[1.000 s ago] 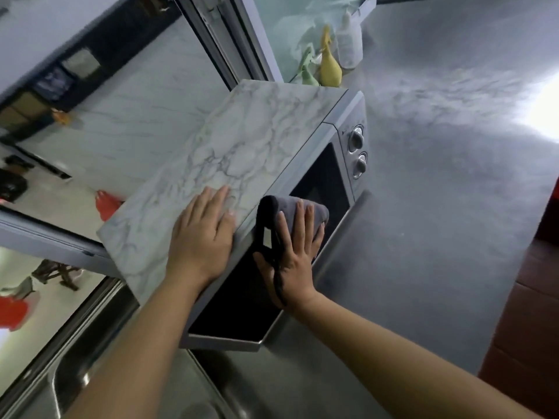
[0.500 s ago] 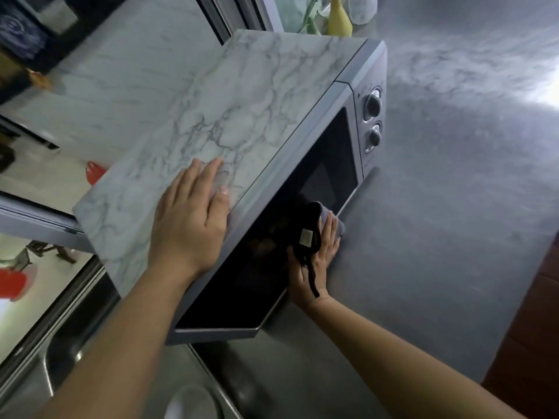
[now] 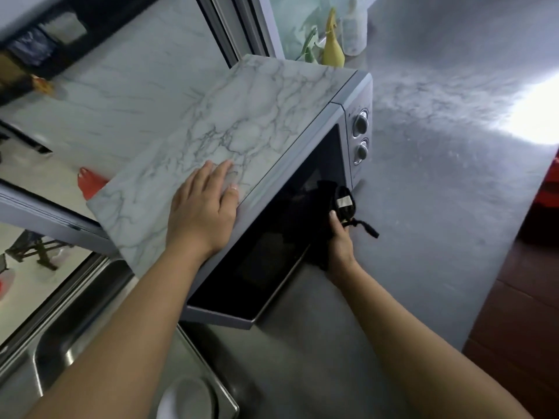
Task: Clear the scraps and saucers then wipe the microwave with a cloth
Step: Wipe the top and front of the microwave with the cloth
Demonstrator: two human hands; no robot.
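A person leans over a grey counter (image 3: 438, 237) with both forearms extended toward a microwave (image 3: 302, 164) whose top is covered in a white marble pattern. The left hand (image 3: 202, 213) lies flat on the near part of that top, palm down, fingers straight and together, the thumb at the front edge above the door. The right hand (image 3: 340, 240) reaches lower, at the right end of the dark glass door, and grips a dark cloth (image 3: 320, 210) bunched against the glass, its thumb on the fabric; a white label and a loose black loop hang off the cloth toward the counter. 2 round dials (image 3: 361, 137) sit one above the other on the panel right of the door. Behind the microwave stand a yellow bottle (image 3: 332, 46) and a pale bottle (image 3: 352, 31). A steel sink (image 3: 75, 334) lies at lower left.
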